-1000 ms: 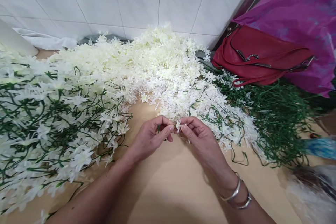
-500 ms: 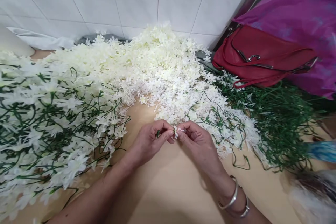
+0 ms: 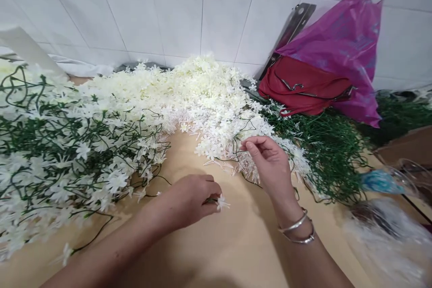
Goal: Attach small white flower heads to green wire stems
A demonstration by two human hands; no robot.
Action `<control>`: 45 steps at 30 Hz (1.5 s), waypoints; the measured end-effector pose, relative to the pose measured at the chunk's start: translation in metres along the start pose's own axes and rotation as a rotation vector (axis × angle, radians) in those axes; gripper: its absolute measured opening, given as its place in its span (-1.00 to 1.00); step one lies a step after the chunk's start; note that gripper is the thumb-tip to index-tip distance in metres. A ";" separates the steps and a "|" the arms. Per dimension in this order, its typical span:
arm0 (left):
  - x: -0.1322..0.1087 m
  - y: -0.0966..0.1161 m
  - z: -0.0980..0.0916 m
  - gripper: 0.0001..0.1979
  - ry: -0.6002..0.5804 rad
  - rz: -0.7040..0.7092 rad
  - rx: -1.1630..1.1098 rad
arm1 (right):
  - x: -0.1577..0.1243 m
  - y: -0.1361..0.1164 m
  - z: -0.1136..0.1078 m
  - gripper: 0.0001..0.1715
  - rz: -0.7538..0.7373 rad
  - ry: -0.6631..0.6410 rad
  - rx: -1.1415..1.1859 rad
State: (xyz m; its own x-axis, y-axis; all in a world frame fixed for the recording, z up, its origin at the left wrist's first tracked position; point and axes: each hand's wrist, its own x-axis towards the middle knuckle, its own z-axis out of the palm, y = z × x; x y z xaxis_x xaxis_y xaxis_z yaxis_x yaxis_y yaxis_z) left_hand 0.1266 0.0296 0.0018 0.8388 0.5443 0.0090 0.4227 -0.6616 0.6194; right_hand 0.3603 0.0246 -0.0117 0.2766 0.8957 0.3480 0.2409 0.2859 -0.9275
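Note:
My left hand [image 3: 194, 200] is closed around the green stem of a white artificial flower [image 3: 222, 203], low over the tan work surface [image 3: 216, 252]. The petals stick out past its thumb and fingertips. Farther forward and to the right, my right hand [image 3: 268, 159] has thumb and forefinger pinched together at the front edge of the loose white blossom pile [image 3: 212, 108]. A thin green stem lies right by those fingertips; whether they grip it is not clear. Stemmed white flowers [image 3: 97, 144] are heaped on the left, beside my left forearm.
Green stems [image 3: 330, 157] lie heaped on the right, below a red handbag [image 3: 307, 85] and a purple plastic bag [image 3: 347, 40]. Clear plastic wrapping [image 3: 388, 238] is at the lower right. A white tiled wall [image 3: 178, 13] stands behind the blossoms.
My hands, together at one flower before, are now apart. The left has come back nearer with the flower; the right has gone forward to the blossom pile. The view has shifted right.

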 end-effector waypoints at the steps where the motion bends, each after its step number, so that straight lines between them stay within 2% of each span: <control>1: -0.004 0.002 0.003 -0.88 0.005 -0.007 0.003 | 0.000 0.000 0.001 -0.89 -0.046 -0.017 -0.092; 6: -0.023 -0.003 0.007 -0.79 0.196 -0.015 0.142 | -0.004 -0.002 0.005 -0.96 -0.294 -0.288 -0.479; 9: -0.036 -0.008 0.012 -0.79 0.285 0.004 0.232 | -0.007 -0.004 0.007 -0.91 -0.318 -0.381 -0.624; 12: -0.044 -0.009 0.022 -0.83 0.282 0.047 0.236 | -0.010 -0.011 0.009 -0.89 -0.315 -0.424 -0.709; 16: -0.038 -0.008 0.038 -0.84 0.320 0.087 0.295 | -0.013 -0.019 0.012 -0.90 -0.292 -0.523 -0.962; 19: -0.025 -0.009 0.048 -0.87 0.368 0.024 0.347 | -0.011 -0.019 0.016 -0.82 -0.280 -0.577 -1.206; 22: -0.014 -0.010 0.056 -0.85 0.340 -0.007 0.351 | -0.007 -0.019 0.022 -0.73 -0.289 -0.598 -1.288; 25: -0.013 -0.011 0.059 -0.77 0.343 -0.001 0.289 | -0.003 -0.022 0.030 -0.71 -0.287 -0.583 -1.219; 27: -0.017 -0.012 0.057 -0.77 0.410 -0.022 0.167 | -0.002 -0.022 0.032 -0.74 -0.271 -0.495 -1.114; 30: -0.024 -0.015 0.048 -0.85 0.571 -0.173 -0.157 | -0.004 -0.020 0.034 -0.82 -0.289 -0.285 -0.835; 32: -0.025 -0.018 0.041 -0.89 0.664 -0.298 -0.429 | -0.006 -0.016 0.035 -0.84 -0.294 -0.221 -0.603; 34: -0.025 -0.019 0.034 -0.78 0.725 -0.371 -0.675 | -0.010 -0.012 0.038 -0.86 -0.218 -0.214 -0.389; 36: -0.025 -0.019 0.029 -0.73 0.753 -0.386 -0.813 | -0.014 -0.009 0.041 -0.92 -0.075 -0.219 -0.214; 40: -0.025 -0.015 0.027 -0.80 0.745 -0.371 -0.809 | -0.017 -0.006 0.046 -0.86 0.141 -0.235 0.005; 45: -0.027 -0.019 0.029 -0.79 0.728 -0.349 -0.727 | -0.014 -0.005 0.046 -0.78 0.196 -0.233 0.107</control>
State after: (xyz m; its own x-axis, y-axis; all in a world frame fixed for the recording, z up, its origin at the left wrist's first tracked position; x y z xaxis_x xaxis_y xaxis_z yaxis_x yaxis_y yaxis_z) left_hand 0.1062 0.0127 -0.0332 0.2057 0.9769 0.0572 0.0926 -0.0776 0.9927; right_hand 0.3127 0.0265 -0.0182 0.0848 0.9875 0.1325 0.1017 0.1237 -0.9871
